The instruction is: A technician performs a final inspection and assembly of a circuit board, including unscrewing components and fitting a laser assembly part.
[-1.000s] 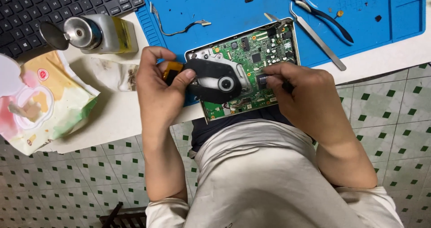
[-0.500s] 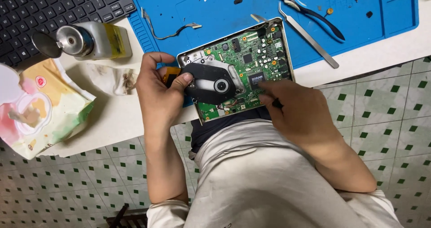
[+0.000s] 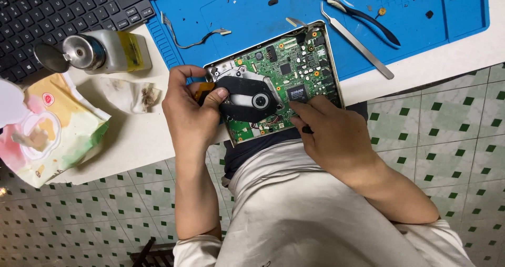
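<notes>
Green is the colour you see first: a green board full of tiny parts, sitting in a thin metal tray. It hangs half off the edge of the white surface, right in front of the person, close to the belly. I think it sits there so both hands can reach it easily.

The left hand is closed around the left side of the board. Its thumb presses on a black round part on top, and the fingers pinch a small orange bit. That grip looks like it keeps the board from sliding. The right hand rests on the near right corner, fingers curled around a small dark tool. I cannot tell what kind of tool it is, because the hand hides most of it.

Behind the board lies a blue mat, with little screws on it. Silver tweezers and dark pliers lie on the mat, near but not touching the board. To the left stand a metal bottle, a dirty wipe, a soft pack of wipes and a black keyboard. Below, the floor has pale tiles with small green squares.
</notes>
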